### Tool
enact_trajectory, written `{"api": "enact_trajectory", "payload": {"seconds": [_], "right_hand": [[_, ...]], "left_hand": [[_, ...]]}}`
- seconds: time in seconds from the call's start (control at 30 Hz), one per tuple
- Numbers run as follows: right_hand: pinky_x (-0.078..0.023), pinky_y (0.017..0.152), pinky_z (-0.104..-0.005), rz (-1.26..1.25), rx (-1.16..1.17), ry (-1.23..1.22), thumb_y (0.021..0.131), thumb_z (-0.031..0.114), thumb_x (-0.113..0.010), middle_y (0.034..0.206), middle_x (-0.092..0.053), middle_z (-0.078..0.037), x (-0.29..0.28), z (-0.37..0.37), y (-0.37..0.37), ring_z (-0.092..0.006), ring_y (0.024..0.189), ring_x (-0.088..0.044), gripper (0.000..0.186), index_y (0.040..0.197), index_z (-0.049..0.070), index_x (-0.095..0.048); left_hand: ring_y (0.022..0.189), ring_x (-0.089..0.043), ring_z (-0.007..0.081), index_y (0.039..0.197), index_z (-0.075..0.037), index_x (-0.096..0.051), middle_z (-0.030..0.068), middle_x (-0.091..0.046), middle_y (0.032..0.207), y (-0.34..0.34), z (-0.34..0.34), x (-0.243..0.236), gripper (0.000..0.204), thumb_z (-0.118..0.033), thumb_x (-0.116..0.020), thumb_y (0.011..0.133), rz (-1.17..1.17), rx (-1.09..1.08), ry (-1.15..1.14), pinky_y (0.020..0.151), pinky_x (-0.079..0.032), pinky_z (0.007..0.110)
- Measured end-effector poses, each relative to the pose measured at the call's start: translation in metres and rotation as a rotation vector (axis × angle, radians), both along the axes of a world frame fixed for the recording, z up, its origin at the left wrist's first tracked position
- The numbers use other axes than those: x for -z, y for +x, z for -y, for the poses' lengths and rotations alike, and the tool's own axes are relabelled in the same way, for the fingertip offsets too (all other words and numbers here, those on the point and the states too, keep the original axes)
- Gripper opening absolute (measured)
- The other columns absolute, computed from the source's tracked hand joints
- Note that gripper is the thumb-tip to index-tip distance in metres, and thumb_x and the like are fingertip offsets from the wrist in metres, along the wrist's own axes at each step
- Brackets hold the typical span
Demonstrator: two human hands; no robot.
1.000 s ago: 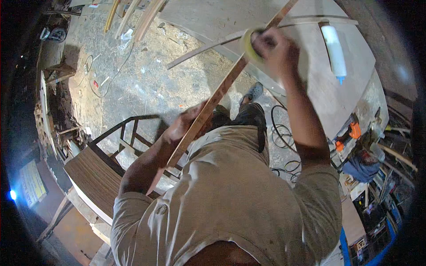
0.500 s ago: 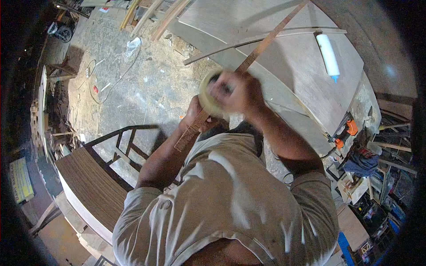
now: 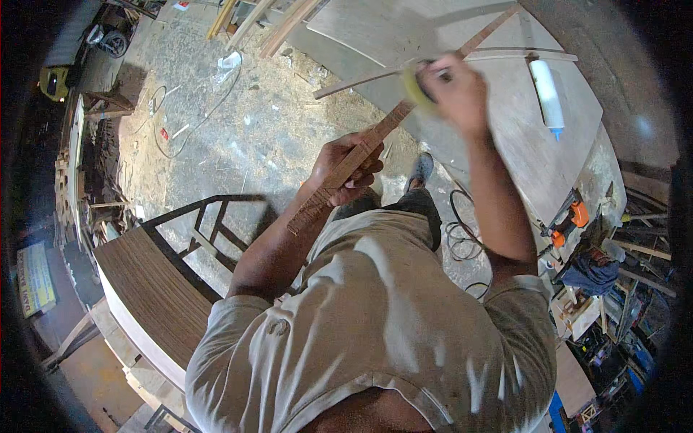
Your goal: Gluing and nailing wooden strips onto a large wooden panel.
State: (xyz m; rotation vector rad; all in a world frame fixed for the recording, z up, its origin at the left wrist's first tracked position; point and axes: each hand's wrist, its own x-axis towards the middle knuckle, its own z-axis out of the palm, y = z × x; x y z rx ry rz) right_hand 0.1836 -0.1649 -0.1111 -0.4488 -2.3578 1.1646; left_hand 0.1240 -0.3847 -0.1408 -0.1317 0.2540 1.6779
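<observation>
Gripping a wooden strip [image 3: 395, 117], the left hand [image 3: 328, 155] closes round its nearer part; the right hand [image 3: 460, 95] curls about a blurred yellowish roll [image 3: 415, 88]; the strip's far end shows against a pale board [image 3: 512, 94].

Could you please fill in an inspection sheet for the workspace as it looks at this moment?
Surface: large pale panel, bearing a white tube with a blue tip.
Job's things: narrow wooden strip, slanting; yellowish roll, motion-blurred, in front of the strip; contact cannot be told.
Clutter: pale dust and scraps on the floor; orange-and-black tool and dark cloth at right.
Hands: left hand grips the strip; right hand holds the roll.
Cables: dark coiled line on the floor near the feet.
Surroundings: brown striped curved panel at left; timber lengths at the top.
</observation>
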Motion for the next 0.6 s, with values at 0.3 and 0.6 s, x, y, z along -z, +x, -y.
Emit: {"api": "enact_trajectory", "payload": {"seconds": [0.3,0.6], "right_hand": [[-0.05,0.065,-0.0329,0.073,-0.045,0.002,0.075,0.022,-0.072,0.075,-0.065,-0.011,-0.034,0.079,0.013,-0.0208,0.07,-0.065,0.018,0.075,0.008,-0.061],[-0.05,0.069,-0.0355,-0.208,-0.191,0.186,0.075,0.025,-0.069,0.089,-0.062,-0.016,-0.037,0.134,0.025,-0.0249,0.086,-0.064,0.018,0.078,0.01,-0.061]], "left_hand": [[0.051,-0.054,0.0145,0.097,-0.003,-0.051,0.0111,-0.056,0.083,-0.016,-0.008,-0.007,0.024,-0.024,-0.039,0.091,-0.372,-0.239,-0.411,0.032,-0.043,0.023],[0.076,-0.059,0.0139,0.107,0.0,-0.053,0.0095,-0.06,0.091,0.027,-0.022,-0.029,0.026,-0.02,-0.048,0.091,-0.747,-0.405,-0.365,0.074,-0.051,0.028]]}}
